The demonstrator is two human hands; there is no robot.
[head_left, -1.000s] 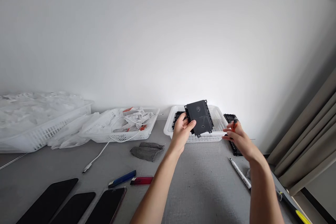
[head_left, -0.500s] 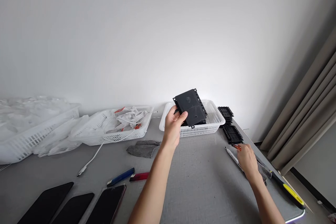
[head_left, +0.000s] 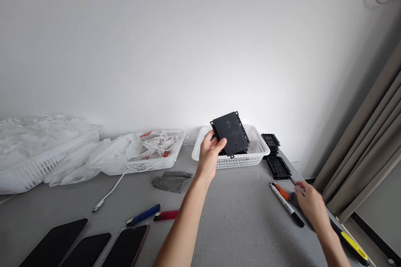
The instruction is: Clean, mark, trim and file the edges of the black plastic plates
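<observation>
My left hand is closed around the lower left edge of a black plastic panel, thumb on its face. The panel is tilted, with corner tabs, two round marks and a notched right side. It is held up in front of a white basket. My right hand hovers at the table's right side, fingers slightly blurred and apart, nothing seen in them. Just left of it lie an orange-handled tool and a white marker with a black cap. A black-and-yellow handle shows beyond my right wrist.
Black slotted plastic pieces are stacked right of the basket. Farther left stand white baskets with plastic bags and a cable. A grey cloth, blue and red bars and dark phone-like slabs lie on the table.
My right hand has let go of the orange-handled tool, which now lies beside the marker, and has moved right. My left hand still holds the panel; the view has shifted slightly.
</observation>
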